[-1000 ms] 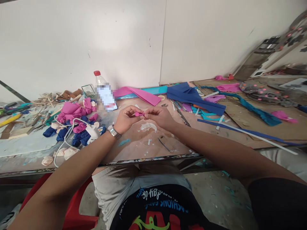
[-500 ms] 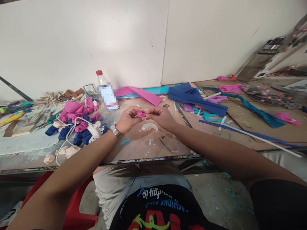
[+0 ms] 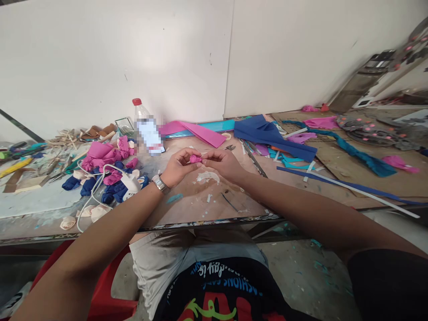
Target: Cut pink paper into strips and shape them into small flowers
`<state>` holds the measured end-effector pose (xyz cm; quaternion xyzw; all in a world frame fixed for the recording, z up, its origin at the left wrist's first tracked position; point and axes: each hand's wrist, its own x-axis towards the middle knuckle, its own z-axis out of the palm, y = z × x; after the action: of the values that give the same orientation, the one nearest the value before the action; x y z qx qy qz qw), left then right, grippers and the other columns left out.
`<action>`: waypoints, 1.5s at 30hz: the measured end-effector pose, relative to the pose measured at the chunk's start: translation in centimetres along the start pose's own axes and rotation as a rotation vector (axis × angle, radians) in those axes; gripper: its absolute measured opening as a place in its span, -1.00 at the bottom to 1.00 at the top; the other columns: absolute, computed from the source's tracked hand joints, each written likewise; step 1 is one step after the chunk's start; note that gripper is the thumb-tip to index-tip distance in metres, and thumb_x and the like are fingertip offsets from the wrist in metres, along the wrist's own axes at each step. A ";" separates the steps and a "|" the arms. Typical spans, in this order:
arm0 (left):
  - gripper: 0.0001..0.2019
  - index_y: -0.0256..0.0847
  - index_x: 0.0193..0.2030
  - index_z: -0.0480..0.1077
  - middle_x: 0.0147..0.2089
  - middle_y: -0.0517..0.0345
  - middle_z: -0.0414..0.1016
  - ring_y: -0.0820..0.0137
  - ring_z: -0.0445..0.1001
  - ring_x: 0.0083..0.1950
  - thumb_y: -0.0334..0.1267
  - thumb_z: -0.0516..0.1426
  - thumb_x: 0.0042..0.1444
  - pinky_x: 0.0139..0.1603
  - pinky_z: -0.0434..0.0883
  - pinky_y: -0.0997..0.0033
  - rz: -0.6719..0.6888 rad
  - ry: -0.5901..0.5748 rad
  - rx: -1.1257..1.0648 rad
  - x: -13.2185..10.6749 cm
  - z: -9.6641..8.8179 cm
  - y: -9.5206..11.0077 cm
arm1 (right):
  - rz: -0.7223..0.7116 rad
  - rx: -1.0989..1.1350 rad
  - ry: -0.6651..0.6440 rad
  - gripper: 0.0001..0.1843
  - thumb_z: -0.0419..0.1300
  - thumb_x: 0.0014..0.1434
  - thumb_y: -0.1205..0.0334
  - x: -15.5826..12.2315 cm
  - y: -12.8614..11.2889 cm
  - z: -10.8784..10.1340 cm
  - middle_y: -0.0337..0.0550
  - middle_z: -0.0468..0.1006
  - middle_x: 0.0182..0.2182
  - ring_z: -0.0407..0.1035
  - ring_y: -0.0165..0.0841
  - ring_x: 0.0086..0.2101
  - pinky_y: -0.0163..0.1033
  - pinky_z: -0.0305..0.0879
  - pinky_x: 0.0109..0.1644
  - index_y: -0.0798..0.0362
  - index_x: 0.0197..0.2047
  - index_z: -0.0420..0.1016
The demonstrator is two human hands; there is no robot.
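Observation:
Between my two hands, above the middle of the worktable [image 3: 187, 205], is a small pink crepe-paper rose [image 3: 195, 159]. My left hand [image 3: 179, 167] is closed round its bloom, thumb below and fingers above. The fingers of my right hand [image 3: 222, 164] pinch its base at the right end. To the left of my hands lies a heap of finished-looking paper roses: pink ones [image 3: 103, 154], dark blue ones [image 3: 117, 189] and cream ones [image 3: 99, 213]. Behind my hands a folded pink paper strip [image 3: 207, 135] rests on the table.
A white charger with cable [image 3: 131, 182] lies among the roses. A phone [image 3: 151, 137] leans on a red-capped bottle [image 3: 137, 106]. Dark blue paper [image 3: 274, 136], a long white strip [image 3: 364, 194] and a teal twisted strip [image 3: 361, 156] lie to the right, near cardboard [image 3: 334, 156].
The pink rose has turned slightly between my fingers. Both hands keep their grip in nearly the same place, and the view has shifted a little.

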<state>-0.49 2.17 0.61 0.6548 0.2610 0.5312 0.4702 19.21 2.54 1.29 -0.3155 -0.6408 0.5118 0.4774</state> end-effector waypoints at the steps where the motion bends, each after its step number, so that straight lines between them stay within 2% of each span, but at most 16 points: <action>1: -0.70 -0.18 -0.13 0.53 -0.21 0.16 0.55 0.46 0.51 -0.19 -0.27 0.43 -0.01 -0.09 0.44 0.42 0.005 0.009 0.004 0.0 0.0 0.0 | 0.006 -0.004 0.013 -0.75 0.45 -0.04 0.10 0.0 0.0 0.0 -0.22 0.61 -0.39 0.42 -0.39 -0.35 -0.26 0.35 -0.22 0.06 -0.33 0.63; 5: -0.74 -0.19 -0.16 0.53 -0.24 0.15 0.56 0.45 0.52 -0.20 -0.25 0.41 0.01 -0.10 0.45 0.41 0.001 0.036 0.010 0.0 0.1 0.0 | 0.003 -0.028 0.058 -0.79 0.43 -0.06 0.13 -0.1 -0.3 0.1 -0.26 0.57 -0.47 0.37 -0.42 -0.42 -0.28 0.30 -0.29 0.07 -0.39 0.61; 13: -0.75 -0.21 -0.19 0.54 -0.24 0.12 0.58 0.44 0.54 -0.23 -0.25 0.41 -0.01 -0.16 0.47 0.41 0.012 0.093 0.063 -0.1 0.3 0.4 | -0.030 -0.092 0.050 -0.75 0.44 -0.03 0.07 -0.1 -0.2 0.2 -0.19 0.61 -0.41 0.41 -0.37 -0.38 -0.25 0.33 -0.26 0.07 -0.36 0.62; 18: -0.77 -0.22 -0.17 0.55 -0.27 0.12 0.57 0.47 0.50 -0.29 -0.23 0.39 0.04 -0.22 0.45 0.43 0.061 0.046 0.137 -0.1 0.2 0.4 | -0.094 -0.207 -0.017 -0.72 0.40 0.05 0.02 -0.1 0.2 0.0 -0.14 0.63 -0.34 0.44 -0.32 -0.33 -0.22 0.37 -0.22 0.06 -0.29 0.64; 22: -0.71 -0.21 -0.12 0.52 -0.27 0.12 0.57 0.46 0.49 -0.30 -0.16 0.38 0.06 -0.25 0.47 0.43 0.027 0.025 0.137 -0.1 0.2 0.3 | -0.142 -0.258 -0.007 -0.69 0.38 0.07 -0.05 -0.1 0.3 -0.1 -0.13 0.60 -0.34 0.43 -0.33 -0.33 -0.24 0.34 -0.25 0.05 -0.33 0.63; 28: -0.62 -0.20 -0.05 0.47 -0.27 0.12 0.57 0.46 0.49 -0.32 -0.06 0.37 0.08 -0.28 0.49 0.42 -0.031 0.020 0.070 0.0 0.2 0.2 | -0.044 -0.212 -0.050 -0.63 0.36 0.07 -0.09 -0.2 0.2 0.1 -0.25 0.48 -0.46 0.25 -0.44 -0.45 -0.30 0.17 -0.36 0.08 -0.36 0.54; 31: -0.52 -0.18 0.04 0.42 -0.18 0.11 0.58 0.46 0.52 -0.28 -0.07 0.40 0.04 -0.22 0.50 0.40 -0.057 -0.004 0.022 0.0 0.3 0.1 | -0.001 -0.077 -0.027 -0.62 0.38 0.06 -0.10 -0.1 0.2 0.1 -0.32 0.39 -0.52 0.16 -0.48 -0.50 -0.32 0.07 -0.43 0.07 -0.35 0.53; 34: -0.51 -0.20 0.00 0.44 -0.11 0.08 0.57 0.41 0.57 -0.19 -0.09 0.43 -0.02 -0.15 0.51 0.37 -0.099 -0.035 0.026 0.0 0.4 -0.2 | 0.037 0.061 -0.057 -0.62 0.40 0.06 -0.11 0.0 0.2 -0.1 -0.36 0.30 -0.56 0.09 -0.50 -0.54 -0.32 -0.01 -0.48 0.05 -0.35 0.50; 40: -0.61 -0.24 -0.11 0.50 -0.22 0.10 0.60 0.38 0.59 -0.24 -0.05 0.41 0.01 -0.20 0.51 0.36 -0.095 -0.033 0.059 -0.1 0.5 -0.4 | -0.004 0.080 -0.120 -0.65 0.38 0.12 -0.08 0.1 0.8 -0.3 -0.32 0.37 -0.48 0.19 -0.48 -0.50 -0.31 0.09 -0.42 0.04 -0.33 0.50; 45: -0.63 -0.24 -0.14 0.53 -0.26 0.10 0.61 0.39 0.58 -0.26 -0.06 0.41 0.01 -0.20 0.51 0.37 -0.081 -0.008 0.067 -0.1 0.5 -0.2 | -0.003 0.060 -0.132 -0.64 0.37 0.13 -0.09 0.1 0.9 -0.4 -0.32 0.36 -0.50 0.20 -0.48 -0.50 -0.31 0.09 -0.42 0.06 -0.35 0.49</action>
<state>-0.05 1.98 0.36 0.6613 0.3031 0.5000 0.4700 19.47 3.04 0.48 -0.2655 -0.6560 0.5496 0.4440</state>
